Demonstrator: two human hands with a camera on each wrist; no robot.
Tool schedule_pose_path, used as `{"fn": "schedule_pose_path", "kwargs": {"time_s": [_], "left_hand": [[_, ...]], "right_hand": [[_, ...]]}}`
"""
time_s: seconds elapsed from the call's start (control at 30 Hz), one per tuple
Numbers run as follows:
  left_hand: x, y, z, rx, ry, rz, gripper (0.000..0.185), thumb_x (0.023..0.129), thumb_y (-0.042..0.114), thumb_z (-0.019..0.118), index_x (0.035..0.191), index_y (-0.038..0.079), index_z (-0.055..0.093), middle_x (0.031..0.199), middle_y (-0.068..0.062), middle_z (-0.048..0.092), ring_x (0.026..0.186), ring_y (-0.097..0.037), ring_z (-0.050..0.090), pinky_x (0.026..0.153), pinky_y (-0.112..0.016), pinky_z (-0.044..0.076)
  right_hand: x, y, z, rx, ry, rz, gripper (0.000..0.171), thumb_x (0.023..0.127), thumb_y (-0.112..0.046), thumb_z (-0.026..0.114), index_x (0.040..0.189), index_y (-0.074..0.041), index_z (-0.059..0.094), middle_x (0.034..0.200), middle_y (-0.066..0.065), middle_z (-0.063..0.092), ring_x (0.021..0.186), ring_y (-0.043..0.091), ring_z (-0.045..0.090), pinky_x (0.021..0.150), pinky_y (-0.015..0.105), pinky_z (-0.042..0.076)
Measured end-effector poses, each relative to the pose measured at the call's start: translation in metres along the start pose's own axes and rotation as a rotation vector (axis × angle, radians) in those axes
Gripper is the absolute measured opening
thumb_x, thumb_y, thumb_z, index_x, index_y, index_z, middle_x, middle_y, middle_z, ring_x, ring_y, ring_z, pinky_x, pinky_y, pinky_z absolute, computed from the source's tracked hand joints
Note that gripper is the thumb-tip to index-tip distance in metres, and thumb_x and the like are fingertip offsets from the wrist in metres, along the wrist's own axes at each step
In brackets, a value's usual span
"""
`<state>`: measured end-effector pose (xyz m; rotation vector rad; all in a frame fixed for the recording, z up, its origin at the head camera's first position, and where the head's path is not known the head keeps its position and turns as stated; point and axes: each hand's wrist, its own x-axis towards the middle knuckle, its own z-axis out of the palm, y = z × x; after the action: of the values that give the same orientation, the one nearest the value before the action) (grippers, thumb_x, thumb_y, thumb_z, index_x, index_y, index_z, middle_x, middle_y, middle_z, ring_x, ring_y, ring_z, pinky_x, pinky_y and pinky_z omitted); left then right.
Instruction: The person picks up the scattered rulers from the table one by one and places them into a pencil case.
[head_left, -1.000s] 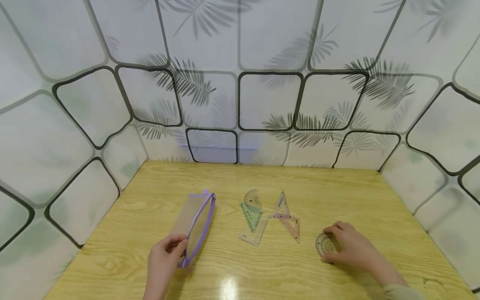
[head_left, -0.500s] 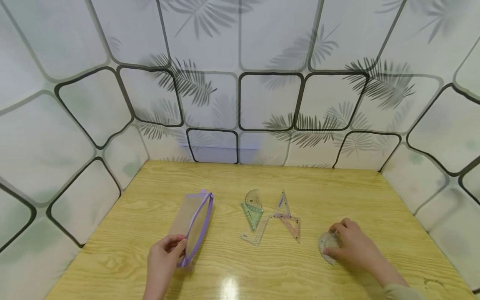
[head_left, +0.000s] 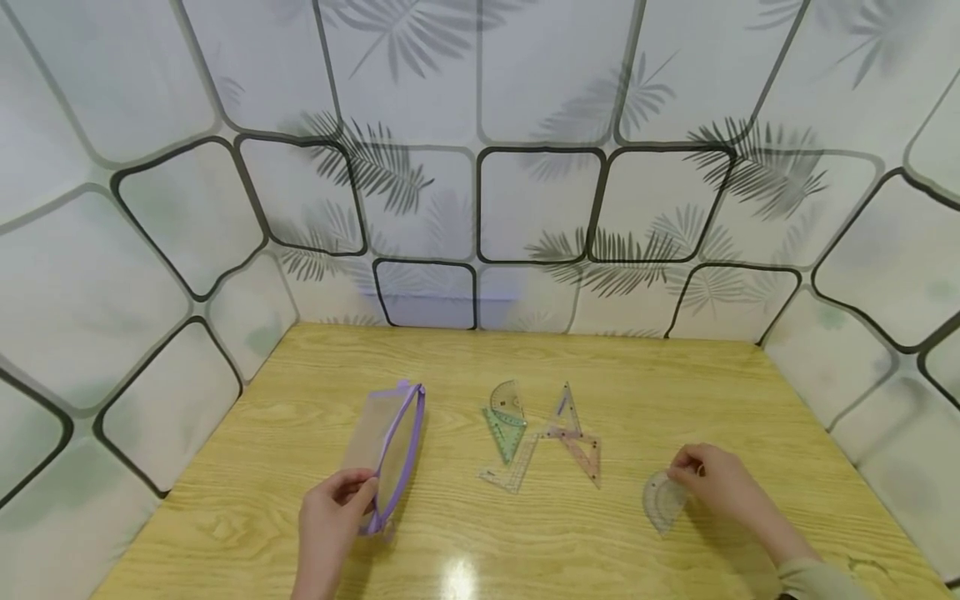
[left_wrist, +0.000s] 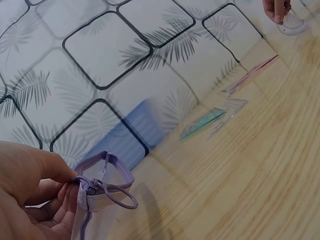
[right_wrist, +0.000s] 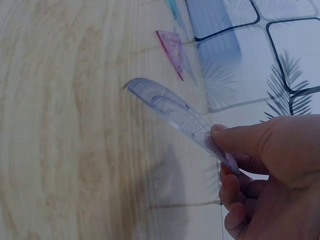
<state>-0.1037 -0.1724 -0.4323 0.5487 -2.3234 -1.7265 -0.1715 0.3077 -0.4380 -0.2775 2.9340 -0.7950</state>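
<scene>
My left hand [head_left: 327,521] grips the near end of a clear pencil pouch [head_left: 388,454] with purple zip trim, holding it open on the wooden table [head_left: 465,358]. The left wrist view shows my fingers [left_wrist: 47,197] pinching the pouch's purple edge [left_wrist: 102,185] by the zip pull. My right hand [head_left: 708,483] pinches a clear half-round protractor [head_left: 662,501] by its edge, lifted off the table at the right. In the right wrist view the protractor [right_wrist: 175,115] tilts between thumb and fingers [right_wrist: 240,142].
Between the hands lie several clear rulers: a small protractor [head_left: 506,402], a green set square [head_left: 502,435], a pink set square [head_left: 583,450] and a clear triangle [head_left: 564,410]. Patterned panels [head_left: 480,167] wall the table on three sides.
My right hand has picked the protractor up from flat on the table and now holds it tilted, slightly further right. The left hand and pouch have stayed put.
</scene>
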Motion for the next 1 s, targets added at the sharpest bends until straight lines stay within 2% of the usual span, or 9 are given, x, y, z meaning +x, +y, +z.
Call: {"fn": "schedule_pose_path", "kwargs": {"time_s": [0.17, 0.37, 0.57, 1.0], "left_hand": [[0.000, 0.000, 0.001, 0.013, 0.008, 0.001, 0.021, 0.090, 0.004, 0.067, 0.105, -0.009, 0.070, 0.086, -0.009, 0.072, 0.066, 0.000, 0.062, 0.062, -0.012, 0.059], [0.000, -0.001, 0.003, 0.036, 0.007, 0.011, 0.020, 0.090, 0.004, 0.067, 0.105, -0.009, 0.071, 0.088, -0.012, 0.073, 0.067, -0.001, 0.062, 0.062, -0.012, 0.059], [-0.001, -0.002, 0.005, 0.041, -0.001, 0.016, 0.020, 0.089, 0.003, 0.067, 0.104, -0.009, 0.070, 0.089, -0.014, 0.073, 0.065, -0.001, 0.062, 0.062, -0.013, 0.059], [-0.004, -0.002, 0.006, 0.039, -0.009, 0.015, 0.020, 0.088, 0.003, 0.067, 0.103, -0.009, 0.071, 0.090, -0.016, 0.074, 0.064, -0.001, 0.063, 0.061, -0.013, 0.059]], "right_hand": [[0.000, -0.001, -0.008, 0.032, -0.013, -0.017, 0.010, 0.095, -0.017, 0.064, 0.090, -0.009, 0.068, 0.079, -0.001, 0.063, 0.066, 0.002, 0.046, 0.054, 0.020, 0.041], [0.002, -0.004, -0.018, 0.066, -0.065, 0.001, 0.014, 0.097, -0.017, 0.061, 0.096, -0.004, 0.067, 0.084, 0.002, 0.065, 0.068, 0.002, 0.048, 0.055, 0.021, 0.043], [0.008, -0.007, -0.024, 0.140, -0.114, 0.014, 0.018, 0.098, -0.017, 0.059, 0.102, 0.000, 0.065, 0.087, 0.007, 0.064, 0.068, 0.008, 0.052, 0.054, 0.023, 0.048], [0.016, -0.018, -0.028, 0.252, -0.161, 0.051, 0.019, 0.098, -0.006, 0.058, 0.113, 0.006, 0.060, 0.094, 0.011, 0.062, 0.080, 0.017, 0.063, 0.066, 0.030, 0.061]]}}
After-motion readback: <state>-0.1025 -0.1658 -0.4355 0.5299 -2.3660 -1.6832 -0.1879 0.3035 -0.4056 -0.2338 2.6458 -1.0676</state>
